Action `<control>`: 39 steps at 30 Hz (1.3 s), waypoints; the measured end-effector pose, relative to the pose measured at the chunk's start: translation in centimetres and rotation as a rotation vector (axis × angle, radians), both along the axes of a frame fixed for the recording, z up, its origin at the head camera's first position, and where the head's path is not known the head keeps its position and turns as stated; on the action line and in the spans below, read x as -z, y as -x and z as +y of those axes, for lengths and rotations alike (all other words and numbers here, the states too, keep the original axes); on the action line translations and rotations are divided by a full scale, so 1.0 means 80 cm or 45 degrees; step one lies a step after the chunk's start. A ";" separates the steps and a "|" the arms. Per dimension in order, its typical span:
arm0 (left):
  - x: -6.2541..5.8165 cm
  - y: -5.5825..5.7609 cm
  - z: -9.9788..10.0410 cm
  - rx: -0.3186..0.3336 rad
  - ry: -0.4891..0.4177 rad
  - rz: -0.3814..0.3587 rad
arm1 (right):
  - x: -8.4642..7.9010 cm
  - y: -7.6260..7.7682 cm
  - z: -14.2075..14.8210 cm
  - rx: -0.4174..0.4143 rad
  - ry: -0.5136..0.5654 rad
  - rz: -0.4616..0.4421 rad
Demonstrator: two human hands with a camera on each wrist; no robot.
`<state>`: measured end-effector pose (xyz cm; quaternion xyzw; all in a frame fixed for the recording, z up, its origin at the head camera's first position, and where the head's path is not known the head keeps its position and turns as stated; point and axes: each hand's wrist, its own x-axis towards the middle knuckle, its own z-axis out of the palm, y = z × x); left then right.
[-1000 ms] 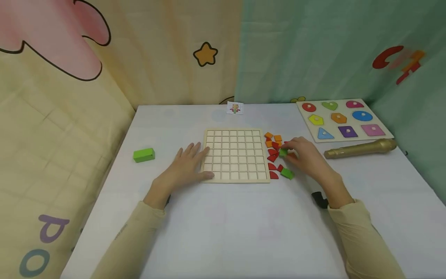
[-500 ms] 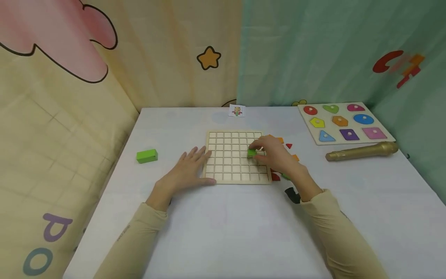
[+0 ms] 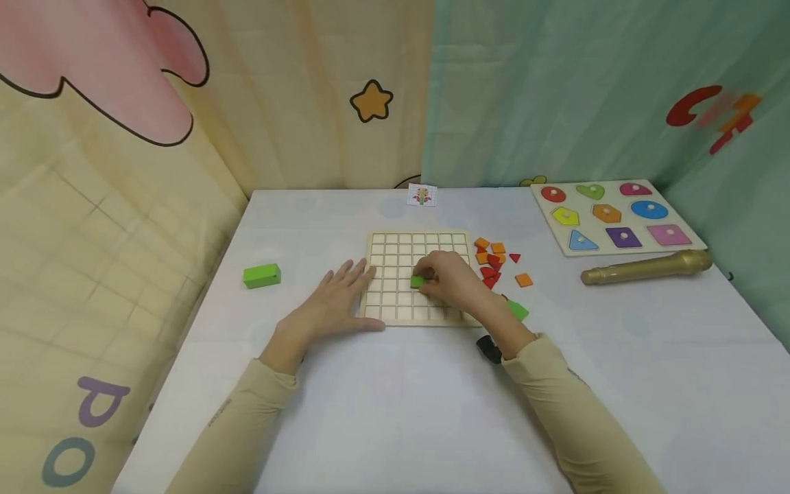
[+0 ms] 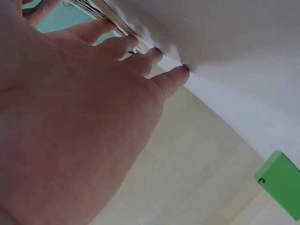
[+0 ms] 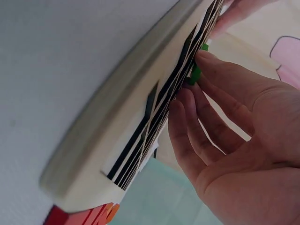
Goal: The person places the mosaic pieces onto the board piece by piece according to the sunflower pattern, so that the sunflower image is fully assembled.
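A pale wooden grid board lies flat on the white table. Over its middle cells my right hand pinches a small green tile between thumb and fingers. The right wrist view shows the green tile tilted at the grid's surface, thumb on one side. My left hand lies spread at the board's left edge, its fingers extended; thumb and index touch the frame. In the left wrist view the fingertips of the left hand rest on the tablecloth and board edge.
Right of the board lie several red pieces and orange tiles, plus a green piece partly behind the right wrist. A green block stands left. Behind are a pattern card, a shape puzzle and a gold microphone-shaped object.
My right hand has taken the green tile from the loose pieces and carried it left onto the board's middle. The left hand has stayed at the board's edge; the head view has shifted slightly.
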<state>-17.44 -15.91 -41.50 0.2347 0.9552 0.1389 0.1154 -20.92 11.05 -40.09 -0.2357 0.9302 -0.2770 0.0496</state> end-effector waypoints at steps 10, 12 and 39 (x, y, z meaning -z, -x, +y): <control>-0.005 0.009 0.025 0.005 0.116 0.064 | 0.002 0.004 0.007 0.050 0.002 -0.021; -0.009 0.012 0.031 0.002 0.160 0.069 | 0.003 0.006 0.010 0.062 0.009 -0.021; -0.023 0.015 0.041 -0.020 0.168 -0.006 | -0.018 0.022 0.088 0.232 0.050 -0.044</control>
